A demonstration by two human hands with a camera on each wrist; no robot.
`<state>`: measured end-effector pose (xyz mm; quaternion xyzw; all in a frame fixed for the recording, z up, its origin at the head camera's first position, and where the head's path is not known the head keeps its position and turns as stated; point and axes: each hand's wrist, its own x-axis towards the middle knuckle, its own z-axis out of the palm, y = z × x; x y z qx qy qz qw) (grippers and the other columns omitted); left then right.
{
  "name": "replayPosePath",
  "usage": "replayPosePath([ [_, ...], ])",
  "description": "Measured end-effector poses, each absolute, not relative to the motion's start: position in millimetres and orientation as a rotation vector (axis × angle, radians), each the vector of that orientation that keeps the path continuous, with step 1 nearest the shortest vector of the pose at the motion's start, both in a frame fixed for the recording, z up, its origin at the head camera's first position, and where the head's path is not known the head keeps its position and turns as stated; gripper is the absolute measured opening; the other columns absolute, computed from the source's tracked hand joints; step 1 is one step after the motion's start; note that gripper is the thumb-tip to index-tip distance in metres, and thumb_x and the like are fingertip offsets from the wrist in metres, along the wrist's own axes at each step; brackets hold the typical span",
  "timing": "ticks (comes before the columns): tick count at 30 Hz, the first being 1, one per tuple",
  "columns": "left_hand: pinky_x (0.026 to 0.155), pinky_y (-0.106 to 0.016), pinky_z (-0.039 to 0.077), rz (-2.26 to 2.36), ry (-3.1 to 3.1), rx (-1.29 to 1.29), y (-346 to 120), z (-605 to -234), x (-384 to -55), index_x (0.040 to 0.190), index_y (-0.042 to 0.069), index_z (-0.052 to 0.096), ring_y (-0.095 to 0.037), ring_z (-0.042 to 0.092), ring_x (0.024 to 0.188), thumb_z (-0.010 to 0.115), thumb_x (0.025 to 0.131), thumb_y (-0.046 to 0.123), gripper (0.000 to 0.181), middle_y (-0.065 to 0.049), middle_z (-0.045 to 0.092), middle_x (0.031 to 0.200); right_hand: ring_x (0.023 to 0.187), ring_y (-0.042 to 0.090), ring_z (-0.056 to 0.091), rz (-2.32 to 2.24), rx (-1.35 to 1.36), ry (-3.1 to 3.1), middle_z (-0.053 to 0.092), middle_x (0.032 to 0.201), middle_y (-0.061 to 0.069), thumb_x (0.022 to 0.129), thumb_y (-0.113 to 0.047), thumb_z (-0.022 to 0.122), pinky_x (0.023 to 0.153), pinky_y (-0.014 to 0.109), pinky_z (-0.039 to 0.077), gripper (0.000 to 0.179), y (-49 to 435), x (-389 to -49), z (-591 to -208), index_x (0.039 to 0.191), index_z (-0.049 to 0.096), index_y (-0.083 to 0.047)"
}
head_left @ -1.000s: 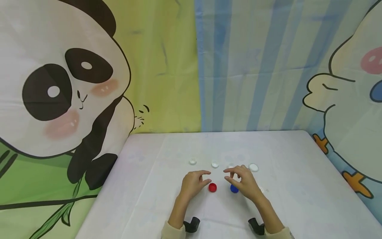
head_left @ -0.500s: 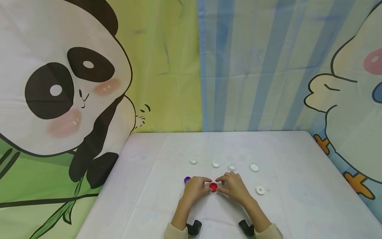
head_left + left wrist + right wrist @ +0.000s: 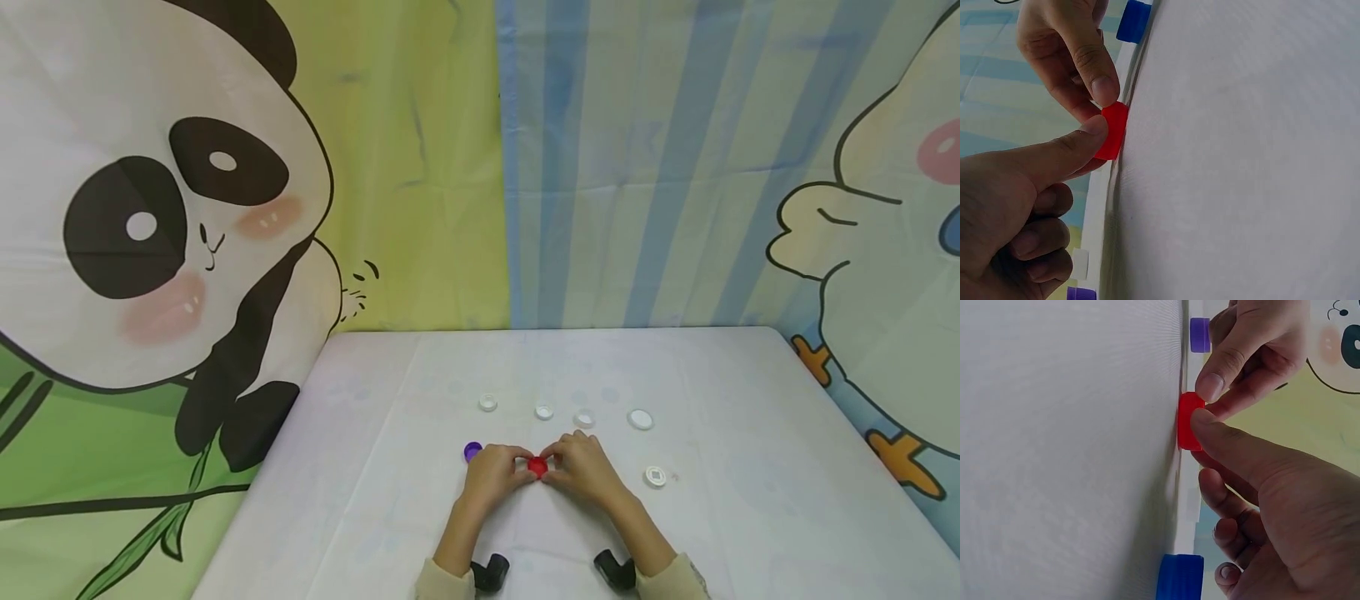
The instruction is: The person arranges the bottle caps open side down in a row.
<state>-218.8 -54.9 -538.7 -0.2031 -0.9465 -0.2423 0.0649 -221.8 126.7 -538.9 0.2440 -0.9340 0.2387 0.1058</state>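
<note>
Since half a second earlier, the left hand (image 3: pixel 487 477) and right hand (image 3: pixel 583 467) had drawn their fingertips in more tightly around the red cap (image 3: pixel 537 467). Both now grasped it: each had its thumb on the near side and a finger behind, the left hand pinching one edge, the right hand the other. Their remaining fingers were curled in beside the pinch. The cap sat low against the tabletop (image 3: pixel 390 517), between the hands.

The purple cap (image 3: pixel 472 451) stood just beyond the left hand, partly covered by it in the head view. The blue cap (image 3: pixel 1180 578) stood on the right hand's side, apart from the red one; the head view hid it. Four pale discs (image 3: pixel 543 411) lay spaced out in a rough row behind the hands, and a white disc (image 3: pixel 655 477) with a square mark lay to the right of the right hand. A panda cloth (image 3: pixel 225 267) and a striped cloth (image 3: pixel 637 167) hung behind.
</note>
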Motion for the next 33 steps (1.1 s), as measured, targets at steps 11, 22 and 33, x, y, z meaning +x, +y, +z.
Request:
replayPosePath([
  [11, 0.045, -0.013, 0.027, -0.998, -2.546, -0.714, -63, -511, -213, 0.098, 0.020, 0.069, 0.002, 0.032, 0.049, 0.069, 0.075, 0.037, 0.028, 0.015, 0.036, 0.054, 0.073, 0.015, 0.046, 1.179, 0.772, -2.472, 0.055, 0.075, -0.011, 0.073, -0.031, 0.073, 0.063, 0.026, 0.038, 0.029, 139, -216, -517, 0.099, 0.066, -0.022],
  [22, 0.043, -0.008, 0.024, -1.175, -2.134, -0.924, -63, -474, -200, 0.105, 0.015, 0.065, 0.003, 0.029, 0.049, 0.068, 0.078, 0.026, 0.029, 0.007, 0.037, 0.053, 0.074, 0.009, 0.042, 1.226, 0.913, -2.031, 0.056, 0.070, 0.000, 0.058, 0.003, 0.079, 0.060, 0.023, 0.036, 0.037, 130, -185, -444, 0.093, 0.067, -0.003],
  [33, 0.045, -0.007, 0.026, -1.244, -2.075, -0.971, -61, -467, -195, 0.105, 0.011, 0.065, 0.004, 0.030, 0.052, 0.069, 0.077, 0.018, 0.029, 0.006, 0.039, 0.054, 0.075, 0.011, 0.042, 1.163, 0.935, -1.977, 0.059, 0.073, -0.002, 0.061, -0.009, 0.080, 0.063, 0.013, 0.032, 0.035, 137, -191, -459, 0.094, 0.068, -0.006],
])
